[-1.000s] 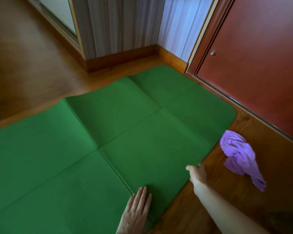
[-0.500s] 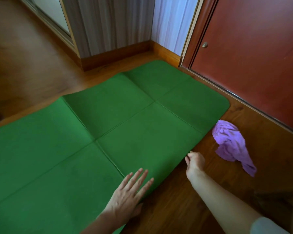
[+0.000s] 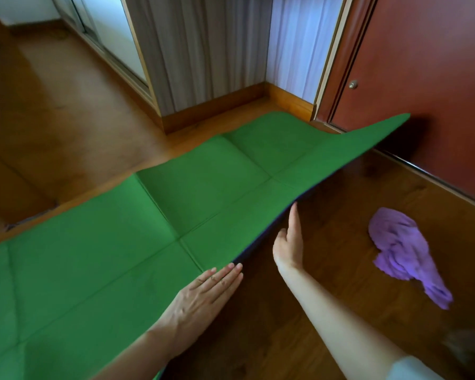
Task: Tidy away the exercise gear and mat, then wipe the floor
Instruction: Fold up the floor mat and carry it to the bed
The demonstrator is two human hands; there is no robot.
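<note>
A green exercise mat with fold creases lies on the wooden floor, and its right long edge is raised off the boards, showing a dark underside. My right hand is under that raised edge with the thumb up against it, holding the edge up. My left hand rests flat on top of the mat near the same edge, fingers together. A crumpled purple cloth lies on the floor to the right of my right hand, apart from the mat.
A red-brown door with a small knob stands at the right, close to the mat's raised far corner. Wooden skirting and curtains close off the corner behind the mat. Bare floor stretches to the left.
The mat's right edge was flat on the floor and is now lifted by my right hand. My left hand has slid along the mat toward that edge.
</note>
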